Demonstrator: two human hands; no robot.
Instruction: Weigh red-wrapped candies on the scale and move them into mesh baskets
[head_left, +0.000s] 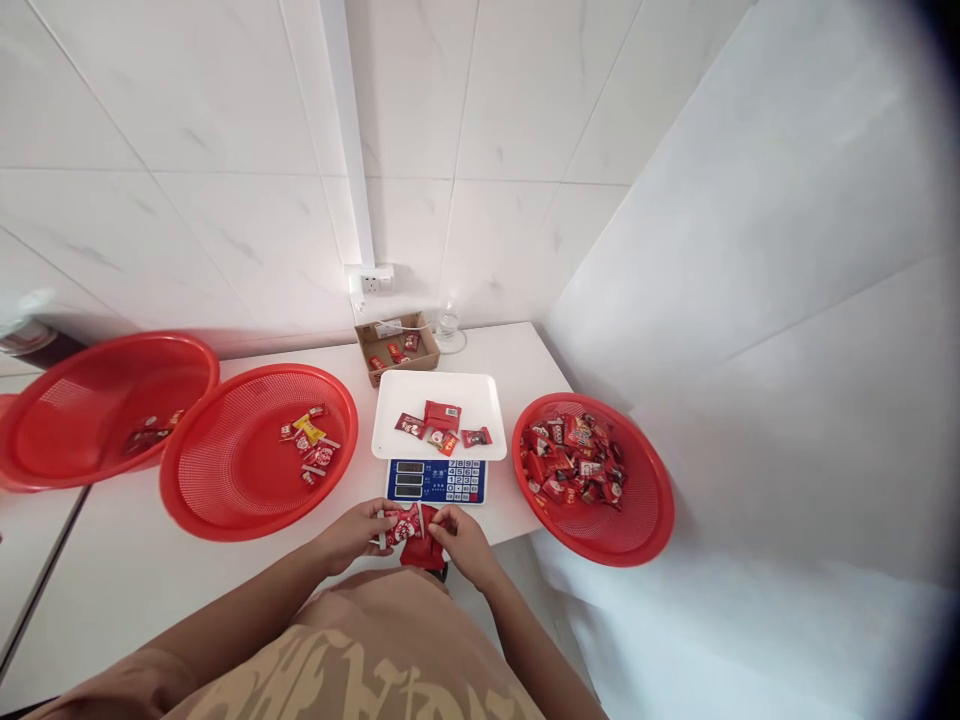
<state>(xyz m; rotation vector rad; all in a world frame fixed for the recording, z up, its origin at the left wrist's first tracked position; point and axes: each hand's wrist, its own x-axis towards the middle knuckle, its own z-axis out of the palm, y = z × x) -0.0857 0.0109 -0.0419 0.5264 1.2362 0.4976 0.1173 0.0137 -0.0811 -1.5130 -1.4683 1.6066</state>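
My left hand is closed around a red-and-white candy packet in front of the scale. Beside it my right hand pinches the top edge of a plain red pouch. The packet overlaps the pouch, and I cannot tell whether it is partly inside. Just beyond my hands stands a digital scale with a blue keypad panel. Several wrapped sweets, among them a red packet, lie on its white weighing tray.
A red basket heaped with wrapped sweets stands right of the scale. To the left, another red basket holds a few sweets, with a further basket beyond. Behind the scale sit a cardboard box and a clear glass by the wall.
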